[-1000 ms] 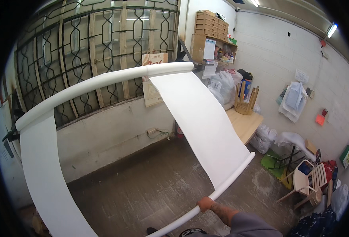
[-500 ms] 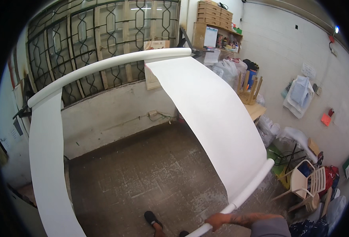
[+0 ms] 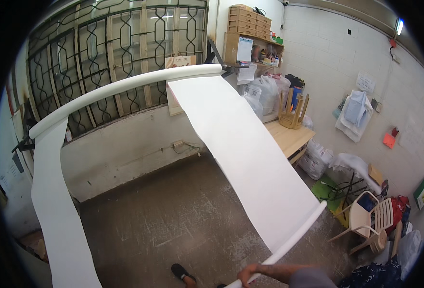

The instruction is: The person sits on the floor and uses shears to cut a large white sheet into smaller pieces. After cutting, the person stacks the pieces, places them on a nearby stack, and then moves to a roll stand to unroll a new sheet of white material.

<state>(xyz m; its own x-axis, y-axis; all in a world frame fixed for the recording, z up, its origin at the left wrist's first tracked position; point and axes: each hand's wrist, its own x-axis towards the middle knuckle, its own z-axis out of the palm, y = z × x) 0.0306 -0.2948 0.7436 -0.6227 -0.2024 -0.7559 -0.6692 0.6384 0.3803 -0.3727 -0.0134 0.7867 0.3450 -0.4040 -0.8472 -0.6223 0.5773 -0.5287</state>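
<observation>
My right hand (image 3: 247, 274) comes in at the lower edge, its fingers wrapped round a white tube (image 3: 296, 235). The tube slants from the lower middle up to the right. A wide white sheet (image 3: 241, 149) stretches between this tube and a long white roll (image 3: 125, 82) across the window. Black brackets (image 3: 24, 144) hold up the roll's ends. A narrower white strip (image 3: 58, 192) runs down from the roll's left end and leaves the picture at the bottom. My left hand is out of view.
Below lies a worn brown floor (image 3: 149, 216), with a dark shoe (image 3: 179, 271) on it. To the right stand a wooden table (image 3: 291, 137) with an upturned stool (image 3: 291, 115), plastic bags (image 3: 315, 161) and a beige chair (image 3: 365, 216). Behind the roll is a barred window (image 3: 92, 48).
My right hand has shifted left and slightly down with the tube. The wide sheet hangs straighter, and more of the wooden table shows beside it. The whole view has turned a little.
</observation>
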